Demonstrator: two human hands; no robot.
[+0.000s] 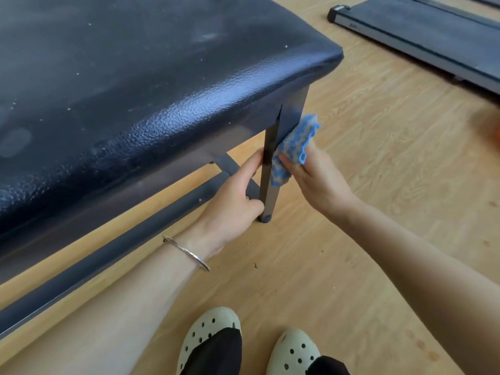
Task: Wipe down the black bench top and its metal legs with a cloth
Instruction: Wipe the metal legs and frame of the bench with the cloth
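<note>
**Bracing left hand (232, 204), wiping right hand (316, 180) take on bench leg (268, 185)**

The padded black bench top (135, 90), pebbled and glossy at its rounded edge, carries pale specks and dull smears, so it likely still needs a pass. Beneath it a grey metal rail (108, 239) runs low over the wood-grain floor (378, 171). The job now looks to be at the near corner leg, a dark, shiny square tube ending in a small round foot. The left hand grips it, thumb in front and fingers curled behind. The right hand pinches a bunched, blue-striped knit cloth (296, 142) flat against the leg's outer face, about midway up. The next stroke probably calls for sliding down to the foot, then covering the other faces.
</note>
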